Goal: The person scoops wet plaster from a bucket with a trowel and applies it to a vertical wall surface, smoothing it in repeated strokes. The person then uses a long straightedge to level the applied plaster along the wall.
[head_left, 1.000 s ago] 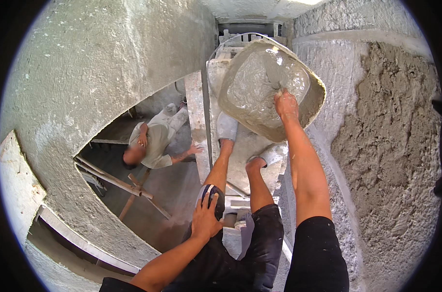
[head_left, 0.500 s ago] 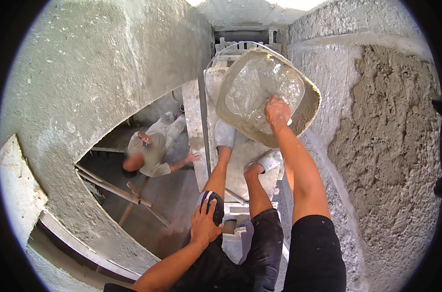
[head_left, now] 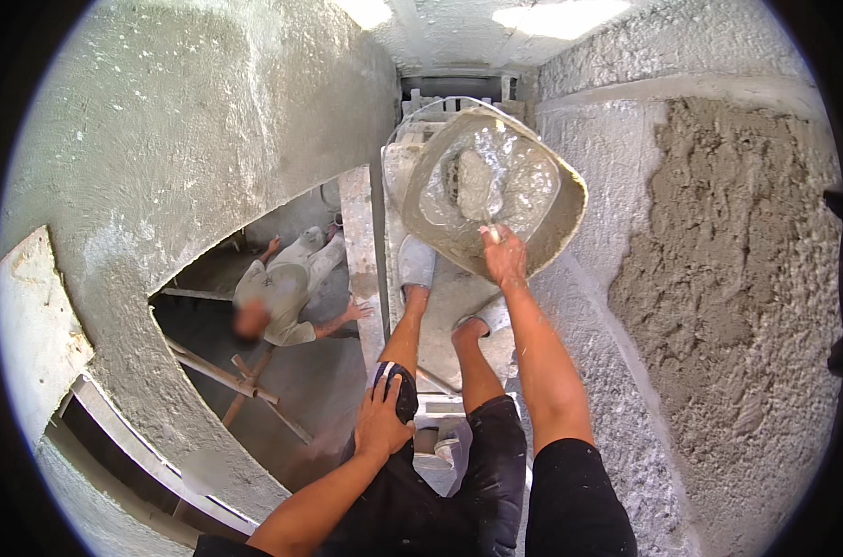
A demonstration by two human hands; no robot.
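Note:
My right hand (head_left: 504, 257) is closed around the handle of a trowel (head_left: 492, 234), whose blade is covered by a lump of wet grey mortar (head_left: 478, 185). The trowel is inside a large bucket (head_left: 565, 221) with a squarish shape and a thin wire handle, partly filled with wet, shiny mortar. My left hand (head_left: 384, 420) rests on my left knee with its fingers spread, holding nothing. Below the bucket, my feet stand on a mortar-stained board.
A patch of rough wet mortar (head_left: 718, 232) covers part of the right wall. At left, a curved plastered wall (head_left: 208, 121) borders an opening. Through it, lower down, a person (head_left: 287, 288) leans with one hand at a long plank (head_left: 361, 251); crossed poles (head_left: 245, 376) stand nearby.
My right hand has drawn back toward me and left, and the trowel now shows loaded with mortar. My left hand stays on the knee. The view has shifted slightly.

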